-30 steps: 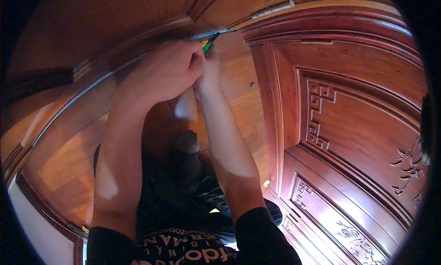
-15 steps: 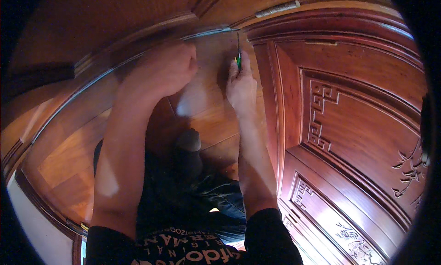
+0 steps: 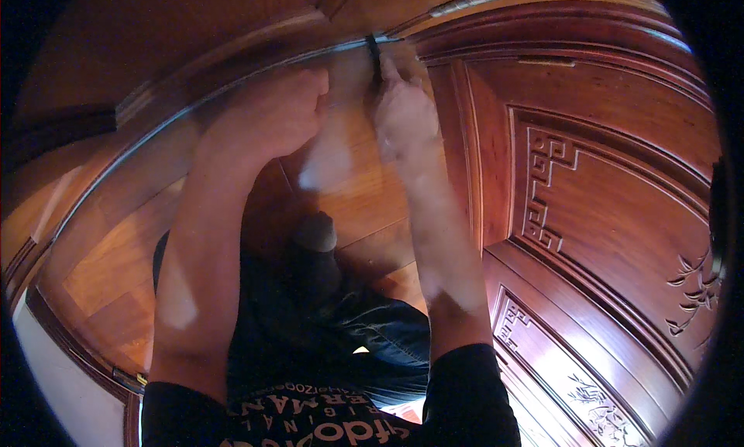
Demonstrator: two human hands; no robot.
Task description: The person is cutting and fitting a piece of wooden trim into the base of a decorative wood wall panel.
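Note:
My left hand [image 3: 287, 110] is closed beside the strip [image 3: 201, 101] along the base of the wooden wall; whatever its fingers may hold is hidden. My right hand [image 3: 407, 118], blurred, grips a slim dark tool [image 3: 375, 56], whose green handle showed in earlier frames. The tool reaches up to the strip near the corner. Beneath both hands is the wooden plank floor [image 3: 356, 195].
A carved reddish door [image 3: 612, 183] fills the right side. Wooden panelling [image 3: 217, 29] runs across the top, with a cylindrical hinge [image 3: 469, 1]. My foot [image 3: 322, 232] rests below my hands. A white wall [image 3: 58, 354] is at lower left.
My right hand has moved right, away from my left hand, carrying the tool. Since the middle frame it has tilted the tool leftward at the top. My left hand has shifted slightly.

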